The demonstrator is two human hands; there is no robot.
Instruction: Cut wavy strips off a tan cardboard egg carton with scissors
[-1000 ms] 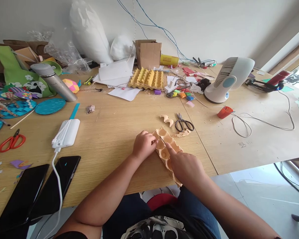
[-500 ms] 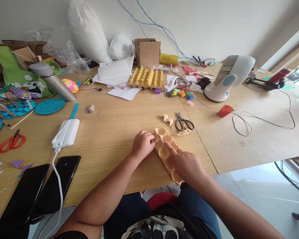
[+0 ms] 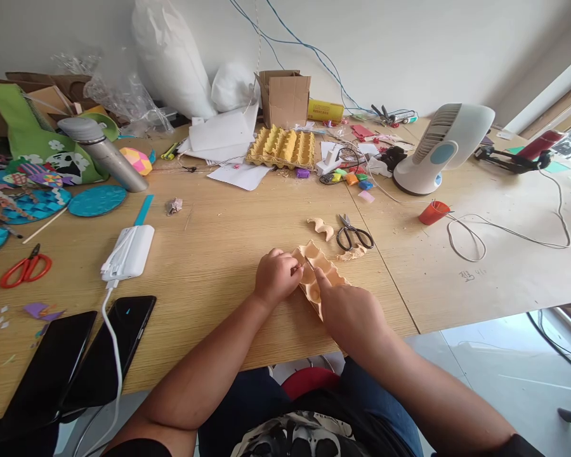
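Both hands were on the strip of egg carton (image 3: 320, 274) at the near edge of the table (image 3: 219, 254), a little right of centre. The left hand (image 3: 276, 277) was curled shut, pinching the strip's left rim between thumb and fingers. The right hand (image 3: 349, 311) lay over the near end of the strip, forefinger stretched out and pressing into one of the cups, the other fingers folded; whether they gripped the card from beneath I could not tell.

Step in hand, as I judged it: holding the strip down and working at one cup, by folding or tearing along the seam between cups. No tool was in either hand.

The black scissors (image 3: 354, 235) lay just beyond the strip, to its far right, blades pointing away. Two small cut scraps of the same card (image 3: 321, 227) sat beside them, one to their left and one nearer.

Next move, in my view, called for a firm hold by the left hand while the right freed itself for the scissors, a short reach.

Elsewhere: a yellow egg tray (image 3: 282, 147) far centre, a white fan (image 3: 440, 147) far right, a power bank (image 3: 129, 252) and two phones (image 3: 71, 358) on the left.
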